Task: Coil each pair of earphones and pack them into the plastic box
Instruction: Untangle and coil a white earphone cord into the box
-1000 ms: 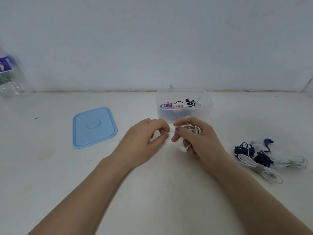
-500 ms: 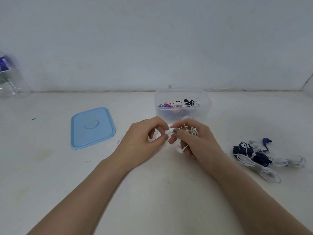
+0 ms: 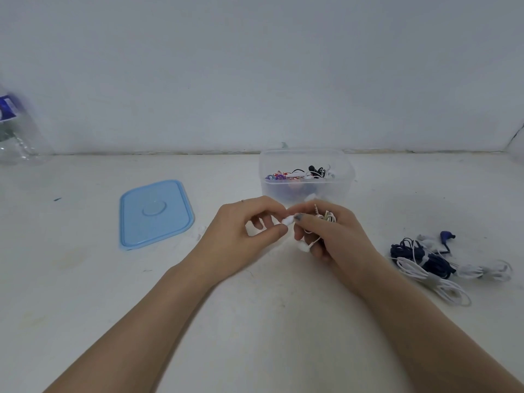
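Note:
A pair of white earphones is bunched in my right hand, whose fingers curl round the coiled cable; one earbud dangles below the fingers and the jack pokes up. My left hand pinches a white earbud between thumb and forefinger, right against my right thumb. Just behind both hands stands the clear plastic box, open, with several coloured and black earphones inside.
The light blue lid lies flat to the left of the box. A tangle of dark blue and white earphones lies on the white table at the right. A clear plastic bottle stands at the far left by the wall.
The white earbud has come out between my two thumbs and my left hand now pinches it. Both hands stay in front of the box.

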### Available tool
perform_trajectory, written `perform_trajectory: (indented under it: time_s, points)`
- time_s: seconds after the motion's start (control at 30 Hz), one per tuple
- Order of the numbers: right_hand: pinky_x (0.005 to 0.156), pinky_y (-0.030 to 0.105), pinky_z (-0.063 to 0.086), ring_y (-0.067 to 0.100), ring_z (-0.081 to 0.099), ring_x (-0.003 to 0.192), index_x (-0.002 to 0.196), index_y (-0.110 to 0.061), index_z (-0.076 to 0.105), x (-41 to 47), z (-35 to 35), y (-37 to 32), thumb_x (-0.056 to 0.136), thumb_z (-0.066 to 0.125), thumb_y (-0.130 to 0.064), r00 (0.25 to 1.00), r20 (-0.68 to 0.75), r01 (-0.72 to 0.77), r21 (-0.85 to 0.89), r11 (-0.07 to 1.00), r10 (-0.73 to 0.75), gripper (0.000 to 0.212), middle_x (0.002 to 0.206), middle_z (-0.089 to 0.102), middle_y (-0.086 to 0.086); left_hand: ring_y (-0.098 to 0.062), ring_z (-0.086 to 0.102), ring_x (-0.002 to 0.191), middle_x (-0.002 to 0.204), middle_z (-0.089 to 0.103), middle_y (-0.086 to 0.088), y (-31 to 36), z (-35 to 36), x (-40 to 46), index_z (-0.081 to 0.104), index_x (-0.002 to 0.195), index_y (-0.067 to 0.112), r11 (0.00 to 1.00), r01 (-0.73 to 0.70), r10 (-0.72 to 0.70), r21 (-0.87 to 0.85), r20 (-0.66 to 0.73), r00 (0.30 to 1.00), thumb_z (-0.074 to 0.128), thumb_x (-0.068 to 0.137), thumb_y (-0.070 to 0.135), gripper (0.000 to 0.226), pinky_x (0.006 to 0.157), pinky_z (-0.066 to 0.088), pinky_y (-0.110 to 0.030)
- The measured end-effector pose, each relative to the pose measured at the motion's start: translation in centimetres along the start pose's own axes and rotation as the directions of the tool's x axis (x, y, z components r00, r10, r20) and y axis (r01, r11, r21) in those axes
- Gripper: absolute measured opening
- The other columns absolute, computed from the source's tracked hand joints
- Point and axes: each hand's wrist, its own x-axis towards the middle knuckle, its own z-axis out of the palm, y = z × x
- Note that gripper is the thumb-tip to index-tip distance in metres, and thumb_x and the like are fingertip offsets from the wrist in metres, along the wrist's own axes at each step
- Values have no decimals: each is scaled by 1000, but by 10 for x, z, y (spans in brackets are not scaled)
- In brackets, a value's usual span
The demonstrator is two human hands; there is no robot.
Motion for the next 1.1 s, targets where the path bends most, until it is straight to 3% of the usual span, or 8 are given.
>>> perform_trajectory:
  time_s: [0.13, 0.33, 0.53, 0.7, 0.83, 0.93, 1.1]
  points:
    - [39, 17, 31, 12, 44, 45, 93, -1, 65, 1, -2, 1, 93, 60, -5, 1000, 21, -3, 33, 999, 3, 6, 70, 65, 9, -9, 66, 84, 88, 71, 11, 2, 0, -1, 74, 92, 18, 993, 50, -48, -109, 16, 999, 75, 90, 12, 7, 82, 49, -17]
    - [41, 19, 31, 14, 46, 49, 91, -3, 66, 1, -3, 0, 93, 60, -3, 999, 39, -11, 96, 995, 7, 6, 69, 64, 11, -16, 69, 85, 89, 73, 1, -1, 4, 0, 72, 93, 16, 977, 83, -83, -196, 11, 997, 75, 90, 8, 9, 85, 54, -27]
    - [48, 27, 34, 22, 51, 52, 85, -4, 67, 4, -2, 4, 93, 59, -3, 998, 57, -2, 120, 993, -5, 11, 67, 64, 11, -11, 69, 84, 90, 74, 3, 1, 5, 0, 73, 97, 15, 970, 87, -89, -226, 5, 996, 73, 90, 5, 12, 83, 52, -18]
    - [48, 25, 43, 21, 59, 55, 90, 1, 70, 5, -4, 6, 92, 60, 2, 999, 46, 14, 161, 987, -22, 10, 70, 63, 13, -15, 67, 83, 87, 72, 4, 2, 5, 0, 72, 93, 17, 978, 71, -74, -194, -9, 997, 73, 91, 7, 10, 82, 51, -19]
    - [49, 24, 44, 19, 58, 57, 87, -2, 71, 4, -3, 6, 91, 64, 1, 1000, 8, 19, 169, 985, -21, 9, 69, 63, 11, -11, 67, 82, 86, 71, 9, 3, 6, 0, 72, 92, 18, 984, 65, -75, -165, -53, 996, 72, 90, 2, 15, 81, 50, -17]
    - [53, 26, 42, 17, 55, 58, 83, -7, 71, 0, 0, -4, 92, 65, 0, 1000, -9, 27, 182, 983, -26, 13, 67, 60, 8, -10, 65, 78, 80, 68, 12, 9, 2, 5, 71, 91, 20, 989, 79, -92, -128, -103, 990, 70, 86, 3, 18, 80, 53, -24]
    - [60, 36, 38, 22, 49, 51, 81, -3, 67, 33, -1, -59, 92, 65, -6, 992, -102, 76, -5, 997, -76, 11, 69, 58, 19, -15, 66, 70, 82, 70, 12, 31, -22, 51, 67, 85, 25, 1000, 21, -18, 24, -132, 991, 68, 83, 14, 11, 73, 53, -27]
